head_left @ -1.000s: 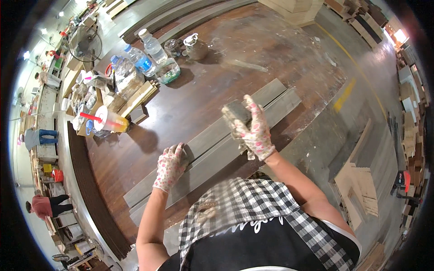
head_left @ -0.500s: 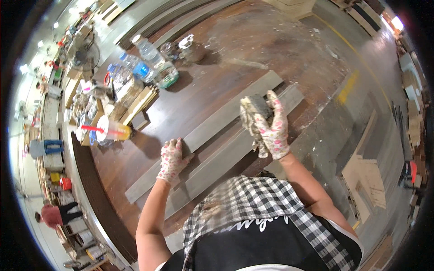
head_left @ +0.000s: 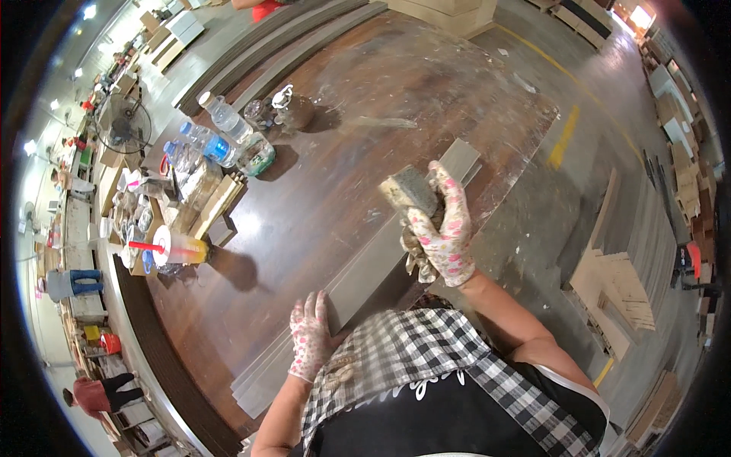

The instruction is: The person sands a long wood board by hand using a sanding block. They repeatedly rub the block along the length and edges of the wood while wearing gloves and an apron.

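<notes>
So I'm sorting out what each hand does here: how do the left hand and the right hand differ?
The left hand lies flat, palm down, pressing on the near end of the long grey board; the right hand is curled shut round a grey sanding block. The left hand is low and close to the body; the right hand reaches farther out along the board. Both wear floral-print gloves.

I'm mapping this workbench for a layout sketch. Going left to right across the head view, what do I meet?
Standing fan → orange drink cup → water bottles → left hand → sanding block in the right hand → stacked boards.
</notes>
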Motion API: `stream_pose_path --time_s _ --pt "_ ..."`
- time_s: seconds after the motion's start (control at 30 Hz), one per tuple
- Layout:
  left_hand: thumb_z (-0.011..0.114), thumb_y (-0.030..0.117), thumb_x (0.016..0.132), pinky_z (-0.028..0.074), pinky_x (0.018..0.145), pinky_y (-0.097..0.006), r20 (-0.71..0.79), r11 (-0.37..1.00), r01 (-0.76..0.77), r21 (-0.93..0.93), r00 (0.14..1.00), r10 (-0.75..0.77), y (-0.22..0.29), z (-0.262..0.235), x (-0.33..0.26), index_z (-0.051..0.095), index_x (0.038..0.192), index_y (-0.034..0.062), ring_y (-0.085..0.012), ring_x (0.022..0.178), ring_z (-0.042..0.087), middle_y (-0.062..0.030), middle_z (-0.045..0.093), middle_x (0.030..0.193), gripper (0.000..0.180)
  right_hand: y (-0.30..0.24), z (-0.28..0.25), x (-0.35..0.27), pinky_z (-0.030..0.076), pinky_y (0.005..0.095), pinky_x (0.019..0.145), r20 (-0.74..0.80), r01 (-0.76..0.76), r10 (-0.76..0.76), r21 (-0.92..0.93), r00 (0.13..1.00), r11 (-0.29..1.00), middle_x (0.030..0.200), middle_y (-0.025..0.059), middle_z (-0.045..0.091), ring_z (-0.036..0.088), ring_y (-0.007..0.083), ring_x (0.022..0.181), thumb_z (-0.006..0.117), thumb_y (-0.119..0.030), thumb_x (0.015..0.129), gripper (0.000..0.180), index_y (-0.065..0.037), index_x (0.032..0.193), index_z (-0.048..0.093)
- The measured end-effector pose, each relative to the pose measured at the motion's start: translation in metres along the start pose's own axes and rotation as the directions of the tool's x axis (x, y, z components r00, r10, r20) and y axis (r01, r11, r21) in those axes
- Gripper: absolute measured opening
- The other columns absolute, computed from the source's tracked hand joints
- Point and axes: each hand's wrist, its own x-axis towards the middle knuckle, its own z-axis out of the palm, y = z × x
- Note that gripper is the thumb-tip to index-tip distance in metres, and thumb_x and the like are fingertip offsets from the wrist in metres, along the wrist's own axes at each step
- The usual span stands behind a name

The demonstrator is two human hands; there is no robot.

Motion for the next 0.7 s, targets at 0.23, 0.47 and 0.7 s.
stream_pose_path --time_s 0.23,0.47,0.7 --pt "0.084 0.027 0.071 0.048 0.094 -0.046 0.115 0.976 0.151 -0.155 0.984 -0.134 -0.01 -0.007 0.011 0.042 0.145 0.002 -0.0361 0.111 0.06 -0.018 0.059 0.126 0.089 -0.014 0.067 -0.028 0.045 0.0439 0.108 0.313 0.2 -0.187 -0.009 0.931 0.98 0.124 0.0224 0.056 0.058 0.0373 0.117 0.073 -0.012 0.088 0.074 -0.006 0.151 0.035" --pt "0.086 0.029 0.068 0.045 0.099 -0.045 0.112 0.973 0.154 -0.172 0.984 -0.136 -0.016 -0.003 0.002 0.043 0.146 0.0061 -0.033 0.117 0.058 -0.0146 0.059 0.128 0.091 0.053 0.038 0.038 0.05 0.0381 0.065 0.26 -0.477 0.481 -0.083 0.837 0.875 0.094 0.0114 0.062 0.061 0.0234 0.073 0.072 -0.037 0.09 0.053 -0.005 0.129 0.055" --pt "0.087 0.029 0.068 0.045 0.098 -0.045 0.037 0.974 0.087 -0.211 0.996 -0.081 -0.018 -0.003 0.007 0.045 0.145 0.0081 -0.0333 0.116 0.058 -0.0152 0.06 0.128 0.09 0.14 -0.119 0.17 0.053 0.0321 0.042 -0.146 -0.428 0.421 -0.017 0.895 0.904 0.099 0.0109 0.061 0.059 0.0196 0.053 0.075 -0.027 0.092 0.075 -0.013 0.151 0.03"
